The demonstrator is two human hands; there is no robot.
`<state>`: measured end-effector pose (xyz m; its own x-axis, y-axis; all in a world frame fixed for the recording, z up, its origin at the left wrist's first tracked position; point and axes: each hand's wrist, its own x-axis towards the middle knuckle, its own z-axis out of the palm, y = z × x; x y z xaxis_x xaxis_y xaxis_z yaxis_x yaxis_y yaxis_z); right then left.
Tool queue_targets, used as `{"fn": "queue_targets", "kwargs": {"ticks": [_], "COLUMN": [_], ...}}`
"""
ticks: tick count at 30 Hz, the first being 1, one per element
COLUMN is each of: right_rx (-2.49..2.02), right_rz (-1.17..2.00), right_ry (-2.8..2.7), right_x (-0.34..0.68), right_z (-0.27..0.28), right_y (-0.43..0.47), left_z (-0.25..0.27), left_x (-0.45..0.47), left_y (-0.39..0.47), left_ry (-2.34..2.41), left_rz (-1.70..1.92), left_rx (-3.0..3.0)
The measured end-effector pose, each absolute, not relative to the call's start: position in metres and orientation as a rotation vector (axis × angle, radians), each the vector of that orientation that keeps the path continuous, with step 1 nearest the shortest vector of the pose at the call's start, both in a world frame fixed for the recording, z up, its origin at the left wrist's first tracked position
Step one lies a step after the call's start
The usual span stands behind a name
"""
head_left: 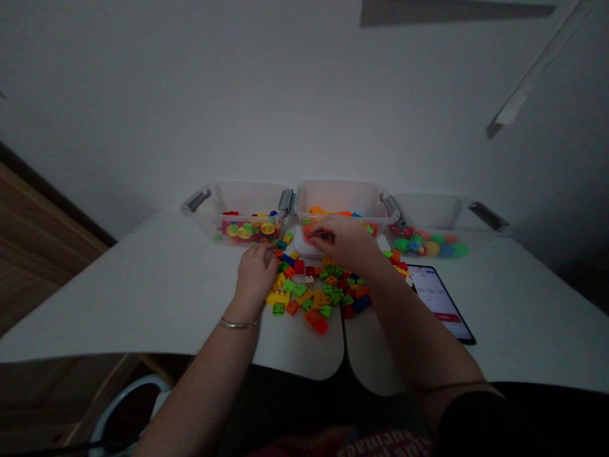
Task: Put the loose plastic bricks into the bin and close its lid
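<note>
A loose pile of toy building bricks (307, 295), in green, orange, yellow, red and blue, lies on the white table between my forearms. My left hand (255, 270), with a bangle at the wrist, rests at the pile's left edge; its fingers are slightly bent and apart, near a few bricks. Over the back of the pile, my right hand (346, 240) reaches left with its fingers pinched. A red-orange brick (307, 230) shows at its fingertips, in front of the middle clear bin (345, 190). Part of that bin's contents is hidden behind my right hand.
A left clear bin (252, 190) holds colourful pieces, several yellow and round. The right clear bin (428, 206) contains green, red, yellow and blue pieces. A lit phone (442, 304) lies right of my right forearm. A seam splits the table's front edge. The wall stands behind the bins.
</note>
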<state>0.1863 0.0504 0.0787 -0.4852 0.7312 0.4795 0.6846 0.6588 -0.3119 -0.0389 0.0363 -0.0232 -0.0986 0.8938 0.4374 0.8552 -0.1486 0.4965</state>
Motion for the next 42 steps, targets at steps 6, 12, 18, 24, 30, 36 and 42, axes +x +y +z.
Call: {"fn": "queue_targets", "kwargs": {"ticks": [6,12,18,24,30,36,42], "right_rx": [-1.294,-1.305,-1.344,-1.356,-1.36,-1.373,-1.377], "right_rz": [0.12,0.055,0.063,0.042,0.029,0.044,0.023], "right_ry": [-2.536,-2.644,-2.682,-2.694,-2.692,-2.661,-2.647], "right_x": [0.16,0.15,0.147,0.145,0.145,0.146,0.149], "right_z": [0.054,0.041,0.035,0.033,0.032,0.029,0.033], "right_y": [0.043,0.043,0.046,0.044,0.045,0.047,0.047], "left_z": [-0.025,-0.026,-0.025,-0.026,-0.025,-0.022,-0.022], "left_x": [-0.038,-0.039,-0.038,-0.038,-0.037,-0.036,-0.035], "left_y": [0.034,0.034,0.034,0.034,0.033,0.032,0.032], "left_ry": [2.21,2.221,2.192,2.227,2.235,2.239,2.234], "left_rz": [0.987,0.924,0.828,0.801,0.785,0.754,0.753], "left_rx": [2.057,2.101,2.121,2.139,2.125,2.12,2.133]}}
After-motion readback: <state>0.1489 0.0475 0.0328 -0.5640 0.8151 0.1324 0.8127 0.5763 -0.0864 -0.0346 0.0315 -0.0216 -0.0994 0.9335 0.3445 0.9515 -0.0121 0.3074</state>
